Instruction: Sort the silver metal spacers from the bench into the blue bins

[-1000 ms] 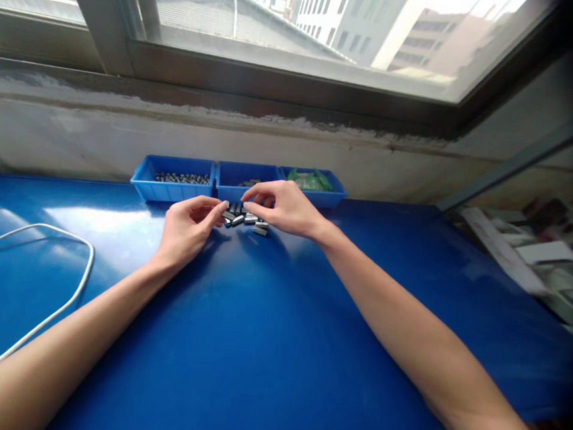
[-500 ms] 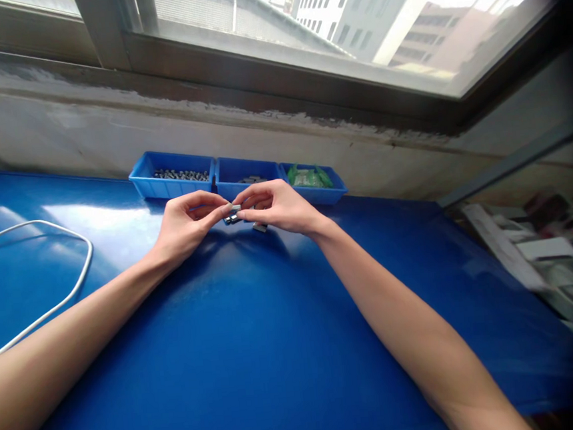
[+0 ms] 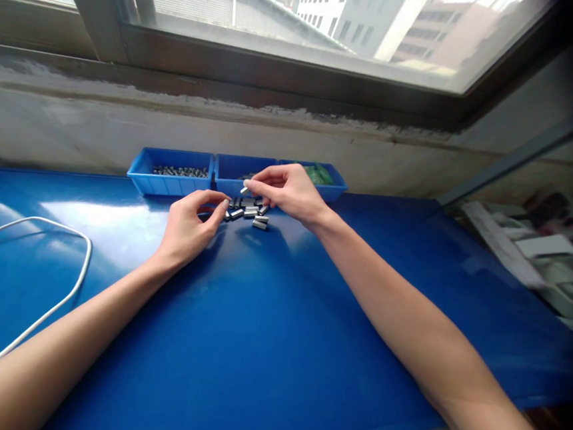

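Observation:
My right hand point(image 3: 292, 191) pinches a small silver metal piece point(image 3: 244, 190) between thumb and fingertips, raised in front of the middle bin. To its left, my left hand point(image 3: 190, 220) has thumb and index fingertip drawn together. Whatever sits between those fingertips, if anything, is too small to make out. Below and between both hands lies a loose pile of small silver and black metal pieces point(image 3: 251, 211) on the blue tabletop point(image 3: 258, 351). Some of the pile is hidden behind my fingers.
Along the wall stand three blue bins: the left bin point(image 3: 171, 185) holds many small metal parts, the middle bin point(image 3: 226, 185) is partly covered by my right hand, and the right one contains a green bag point(image 3: 319, 174). A white cable point(image 3: 87, 256) curves across the left side.
My hands have moved apart. The right one has risen slightly to the right, carrying the small metal piece, and the pile beneath is now exposed.

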The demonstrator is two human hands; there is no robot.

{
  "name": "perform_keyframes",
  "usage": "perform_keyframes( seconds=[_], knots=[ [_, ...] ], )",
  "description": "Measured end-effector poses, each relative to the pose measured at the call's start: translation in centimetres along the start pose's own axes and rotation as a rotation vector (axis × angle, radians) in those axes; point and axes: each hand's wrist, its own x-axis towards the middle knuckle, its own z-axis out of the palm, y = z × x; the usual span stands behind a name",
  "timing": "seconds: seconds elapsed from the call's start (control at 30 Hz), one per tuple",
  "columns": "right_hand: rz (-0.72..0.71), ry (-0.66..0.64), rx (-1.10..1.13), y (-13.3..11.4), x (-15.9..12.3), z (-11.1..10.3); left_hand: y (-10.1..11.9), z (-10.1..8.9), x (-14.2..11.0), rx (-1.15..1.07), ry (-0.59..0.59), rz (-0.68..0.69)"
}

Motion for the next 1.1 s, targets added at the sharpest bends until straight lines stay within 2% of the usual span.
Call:
perform_keyframes(
  seconds=[0.1,0.2,0.3,0.4,0.73,0.93,1.1],
  knots=[
    [-0.078,0.224,-0.192,0.7,0.4,-0.7,-0.3,0.3,-0.1,0.198,-0.067,0.148],
    [-0.145,0.338,-0.452,1.5,0.5,-1.3,-0.6,0.6,-0.2,0.335,-0.149,0.294],
    [-0.166,0.332,-0.604,2.1,0.5,-1.4,-1.0,0.8,-0.4,0.402,-0.221,0.357],
    [-0.165,0.312,-0.65,2.2,0.4,-1.4,-1.2,0.8,-0.5,0.404,-0.234,0.375],
    [-0.196,0.293,-0.656,1.6,0.2,-1.1,-0.5,0.3,-0.7,0.436,-0.183,0.34],
    [-0.186,0.272,-0.642,0.9,0.2,-0.9,-0.7,0.5,-0.7,0.461,-0.206,0.399],
    [-0.158,0.257,-0.607,0.2,0.0,-0.7,-0.8,0.5,-0.7,0.454,-0.205,0.393]
  ],
)
